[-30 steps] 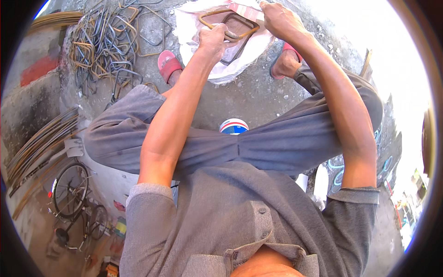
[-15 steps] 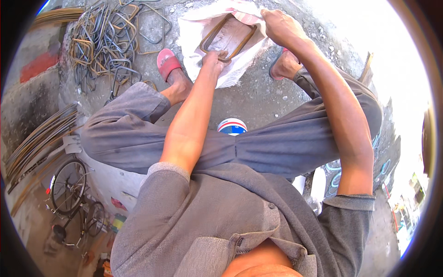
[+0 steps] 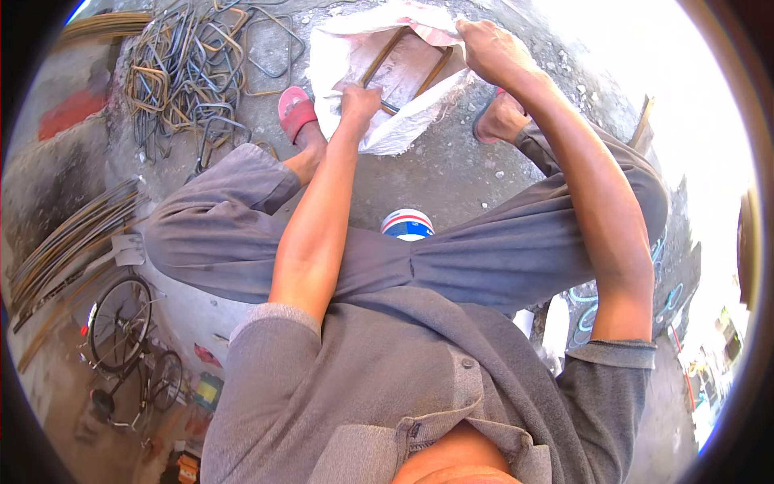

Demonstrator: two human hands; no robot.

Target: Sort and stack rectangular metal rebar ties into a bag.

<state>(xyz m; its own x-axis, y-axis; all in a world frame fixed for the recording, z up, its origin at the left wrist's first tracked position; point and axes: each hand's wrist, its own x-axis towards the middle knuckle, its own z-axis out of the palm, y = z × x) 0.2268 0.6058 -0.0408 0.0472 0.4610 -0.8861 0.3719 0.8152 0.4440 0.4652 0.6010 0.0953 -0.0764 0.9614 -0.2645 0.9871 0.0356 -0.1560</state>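
Observation:
A white woven sack (image 3: 332, 60) stands on the ground between my feet, its mouth held wide. My right hand (image 3: 492, 52) is closed on the sack's far right rim. Closed at the near left rim, my left hand (image 3: 360, 105) appears to grip the sack's edge; its fingertips are partly hidden. Bent rebar stirrups (image 3: 435, 71), rusty brown, lie in the sack mouth, with one bar running up beside my left fingers. How many stirrups are inside cannot be made out.
A tangled heap of bent stirrups (image 3: 185, 81) lies on the ground at the far left. Long rods (image 3: 68, 242) are stacked at the left, above a bicycle (image 3: 121, 339). A white, blue and red bucket (image 3: 407, 224) shows beneath me. Gravel is scattered at the right.
My left hand has shifted left from the stirrups' near end to the sack's near left edge. The stirrups sit deeper in the sack. My right hand stays on the rim.

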